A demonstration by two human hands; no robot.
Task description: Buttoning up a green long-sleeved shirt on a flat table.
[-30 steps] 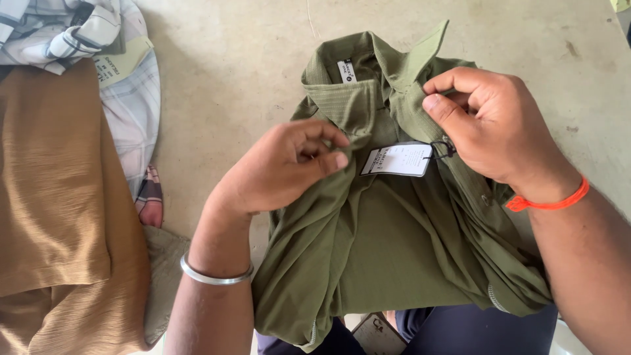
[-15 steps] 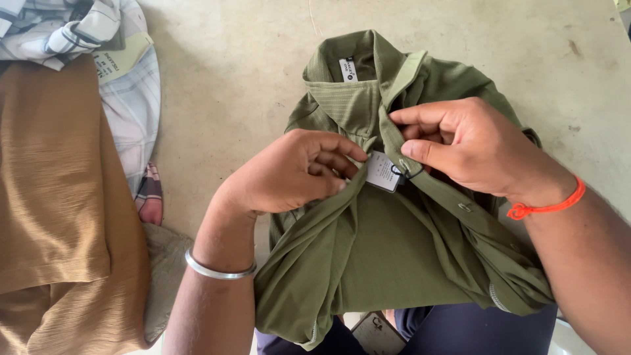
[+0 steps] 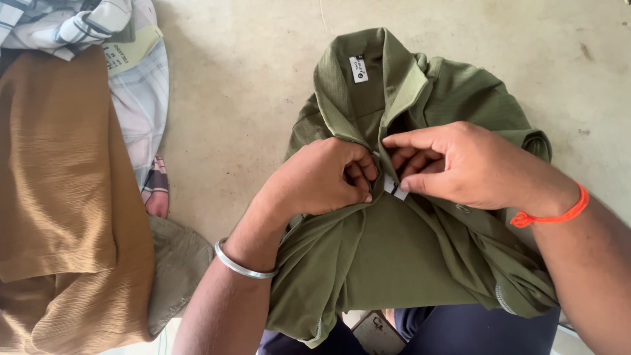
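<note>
An olive green collared shirt (image 3: 394,256) lies over my lap and the concrete floor, its collar pointing away from me. My left hand (image 3: 325,181) pinches the left edge of the shirt's front opening just below the collar. My right hand (image 3: 460,164) grips the right edge of the opening, fingers meeting the left hand's. A small white hang tag (image 3: 394,189) peeks out between the two hands. A white neck label (image 3: 358,68) shows inside the collar. A steel bangle is on my left wrist, an orange thread on my right.
A brown folded garment (image 3: 59,197) lies at the left. Checked white cloth (image 3: 131,85) with a pale card on it sits at the top left. Grey concrete floor (image 3: 243,98) surrounds the shirt. Dark blue trousers (image 3: 460,329) show at the bottom.
The two hands have come together at the shirt's front opening. The white hang tag, fully visible a second ago, is now mostly covered between the fingers. The collar has spread flatter.
</note>
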